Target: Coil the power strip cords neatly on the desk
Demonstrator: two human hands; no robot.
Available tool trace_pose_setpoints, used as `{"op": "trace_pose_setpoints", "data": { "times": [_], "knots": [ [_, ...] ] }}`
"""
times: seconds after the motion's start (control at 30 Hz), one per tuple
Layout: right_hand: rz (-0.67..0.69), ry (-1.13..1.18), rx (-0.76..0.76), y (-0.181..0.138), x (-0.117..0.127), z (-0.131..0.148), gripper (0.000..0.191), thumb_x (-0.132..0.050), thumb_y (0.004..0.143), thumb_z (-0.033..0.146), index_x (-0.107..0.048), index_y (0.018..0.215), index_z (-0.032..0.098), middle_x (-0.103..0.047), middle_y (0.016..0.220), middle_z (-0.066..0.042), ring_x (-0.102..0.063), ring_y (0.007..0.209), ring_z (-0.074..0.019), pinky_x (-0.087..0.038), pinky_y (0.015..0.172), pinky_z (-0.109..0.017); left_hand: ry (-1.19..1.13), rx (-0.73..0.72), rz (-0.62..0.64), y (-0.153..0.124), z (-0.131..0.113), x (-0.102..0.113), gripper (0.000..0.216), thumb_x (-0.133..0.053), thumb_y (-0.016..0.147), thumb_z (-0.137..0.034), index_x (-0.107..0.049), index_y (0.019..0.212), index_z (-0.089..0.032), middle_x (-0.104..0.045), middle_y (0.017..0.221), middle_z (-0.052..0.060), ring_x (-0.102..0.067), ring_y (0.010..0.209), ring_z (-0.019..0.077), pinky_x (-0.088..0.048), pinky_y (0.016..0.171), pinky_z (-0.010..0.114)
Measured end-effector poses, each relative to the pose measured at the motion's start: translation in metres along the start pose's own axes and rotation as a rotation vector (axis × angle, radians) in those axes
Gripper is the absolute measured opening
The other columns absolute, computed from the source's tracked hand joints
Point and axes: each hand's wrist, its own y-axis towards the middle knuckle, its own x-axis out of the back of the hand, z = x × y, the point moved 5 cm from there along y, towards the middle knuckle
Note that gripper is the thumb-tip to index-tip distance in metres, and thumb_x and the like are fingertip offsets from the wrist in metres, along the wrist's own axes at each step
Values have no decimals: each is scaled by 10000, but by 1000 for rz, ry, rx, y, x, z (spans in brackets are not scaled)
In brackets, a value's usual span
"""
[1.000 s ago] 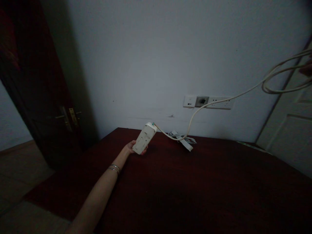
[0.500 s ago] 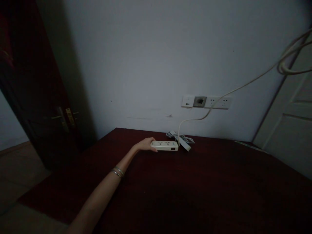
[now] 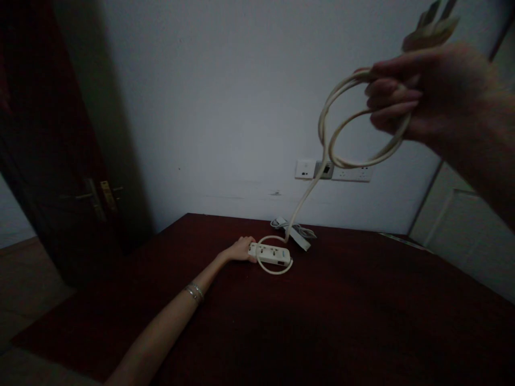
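Note:
A white power strip (image 3: 279,254) lies on the dark red table, with my left hand (image 3: 240,249) closed around its left end. Up at the right, my right hand (image 3: 414,94) grips a coiled white power cord (image 3: 341,162). The cord's plug (image 3: 432,33), its metal prongs pointing up, sticks out above that hand. From the coil the cord runs down to the table and makes a loop over and around the power strip. Just behind the strip rests a second white strip-shaped thing (image 3: 301,240) with its own bundled cable (image 3: 277,222).
Wall sockets (image 3: 349,174) sit in a row on the white wall behind the table (image 3: 341,305). A dark door (image 3: 60,177) with a metal handle stands at the left, a pale panelled door (image 3: 454,214) at the right. A thin flat thing (image 3: 402,241) lies at the table's back right.
My right hand has come into view with the coiled cord, moving left. The cord has slackened into a loop around the power strip, which my left hand has lowered slightly.

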Motion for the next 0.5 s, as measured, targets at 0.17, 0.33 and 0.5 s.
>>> {"op": "trace_pose_setpoints", "data": {
  "times": [0.17, 0.33, 0.5],
  "knots": [
    [104, 53, -40, -19, -49, -83, 146, -569, 780, 235, -588, 883, 133, -409, 527, 76, -241, 368, 5, -200, 327, -127, -109, -20, 47, -1, 4, -2, 574, -751, 516, -370, -556, 1007, -147, -610, 976, 71, -557, 892, 232, -405, 743, 284],
    [106, 193, -123, -33, -32, -152, 122, -590, 739, 199, -579, 848, 145, -340, 507, 89, -141, 357, 8, -135, 296, -93, -77, 47, 76, 0, 10, -1, 612, -739, 529, -387, -553, 1057, -140, -591, 1030, 100, -529, 963, 269, -395, 800, 313],
    [118, 357, -220, -43, -23, -202, 161, -594, 721, 198, -584, 869, 137, -332, 503, 93, -92, 369, -7, -156, 278, -87, -38, 101, 128, -1, 13, -2, 663, -738, 533, -382, -538, 1127, -166, -554, 1106, 112, -475, 1061, 313, -361, 891, 373]
  ]
}}
